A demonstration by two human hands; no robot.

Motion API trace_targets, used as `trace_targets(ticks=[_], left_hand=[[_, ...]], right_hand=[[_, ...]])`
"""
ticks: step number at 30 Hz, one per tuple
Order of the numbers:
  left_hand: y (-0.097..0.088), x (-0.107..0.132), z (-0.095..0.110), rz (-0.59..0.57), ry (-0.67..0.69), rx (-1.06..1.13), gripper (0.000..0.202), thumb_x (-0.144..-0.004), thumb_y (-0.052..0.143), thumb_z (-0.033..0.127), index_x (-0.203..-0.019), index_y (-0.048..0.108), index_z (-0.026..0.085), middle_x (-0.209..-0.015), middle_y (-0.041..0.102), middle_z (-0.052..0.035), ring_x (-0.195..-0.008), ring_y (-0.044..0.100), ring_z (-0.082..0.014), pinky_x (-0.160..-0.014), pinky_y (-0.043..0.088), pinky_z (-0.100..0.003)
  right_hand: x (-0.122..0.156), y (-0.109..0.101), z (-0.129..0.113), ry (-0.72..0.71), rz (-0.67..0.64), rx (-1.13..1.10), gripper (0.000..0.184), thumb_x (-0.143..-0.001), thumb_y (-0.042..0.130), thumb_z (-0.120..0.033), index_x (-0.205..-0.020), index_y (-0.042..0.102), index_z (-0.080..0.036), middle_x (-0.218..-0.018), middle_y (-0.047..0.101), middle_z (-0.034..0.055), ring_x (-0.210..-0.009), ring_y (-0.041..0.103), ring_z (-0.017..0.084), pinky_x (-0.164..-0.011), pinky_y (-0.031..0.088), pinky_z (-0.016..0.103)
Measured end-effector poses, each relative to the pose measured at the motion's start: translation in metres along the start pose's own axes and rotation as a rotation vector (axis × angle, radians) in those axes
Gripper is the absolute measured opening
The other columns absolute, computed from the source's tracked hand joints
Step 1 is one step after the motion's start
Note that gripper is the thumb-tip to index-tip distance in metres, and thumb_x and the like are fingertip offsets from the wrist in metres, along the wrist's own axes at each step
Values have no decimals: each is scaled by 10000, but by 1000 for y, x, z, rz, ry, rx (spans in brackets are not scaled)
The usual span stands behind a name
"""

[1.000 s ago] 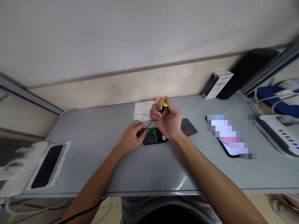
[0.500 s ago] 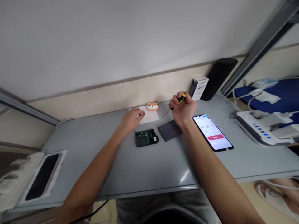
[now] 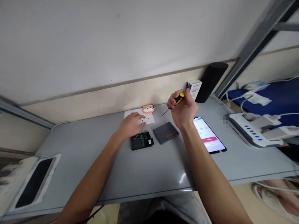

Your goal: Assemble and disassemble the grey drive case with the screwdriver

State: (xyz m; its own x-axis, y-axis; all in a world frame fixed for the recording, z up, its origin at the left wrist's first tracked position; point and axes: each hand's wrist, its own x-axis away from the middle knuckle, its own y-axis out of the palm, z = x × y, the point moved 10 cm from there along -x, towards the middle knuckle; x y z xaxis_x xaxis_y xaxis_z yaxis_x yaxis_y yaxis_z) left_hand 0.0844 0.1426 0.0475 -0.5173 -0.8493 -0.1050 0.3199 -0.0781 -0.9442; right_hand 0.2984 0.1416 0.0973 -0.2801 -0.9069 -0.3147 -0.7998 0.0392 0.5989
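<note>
My right hand is wrapped round the black and yellow handle of a screwdriver, its thin shaft slanting down to the left above the table. My left hand has thumb and fingers apart, over the near edge of a white sheet of paper on which a few tiny dark bits lie. Just below that hand is a black casing with a green circuit board, partly covered by the hand. To its right lies a flat dark grey cover with a reddish mark.
An orange animal-face case sits at the paper's back edge. On the right are a lit phone, a small box, a black cylinder and a power strip. Another dark phone lies far left.
My left hand has drawn back toward the circuit board, and its thumb and fingers have spread. The right hand still holds the screwdriver. The camera view has shifted slightly.
</note>
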Motion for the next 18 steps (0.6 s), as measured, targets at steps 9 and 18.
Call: trace_targets(ticks=[9,18], left_hand=[[31,63,8,-49,25,116,670,-926,794,405,-1535,537,297,-1446,679,-80,-1350,610,-312,-1173,463,-477],[9,67,14,172,136,143,688,-911,823,304,-1525,513,324,-1351,721,-75,-1235,664,-284,-1136,453,-476]], right_hand=[[24,31,-34,-125,-327,791,231,-928,711,-460,-878,756,-238,-808,680,15,-736,596,155,-677,491,307],[60,-23,67,555,-690,1167,504,-808,830,-292,-1299,719,-302,-1334,599,104,-615,683,106,-577,623,305]])
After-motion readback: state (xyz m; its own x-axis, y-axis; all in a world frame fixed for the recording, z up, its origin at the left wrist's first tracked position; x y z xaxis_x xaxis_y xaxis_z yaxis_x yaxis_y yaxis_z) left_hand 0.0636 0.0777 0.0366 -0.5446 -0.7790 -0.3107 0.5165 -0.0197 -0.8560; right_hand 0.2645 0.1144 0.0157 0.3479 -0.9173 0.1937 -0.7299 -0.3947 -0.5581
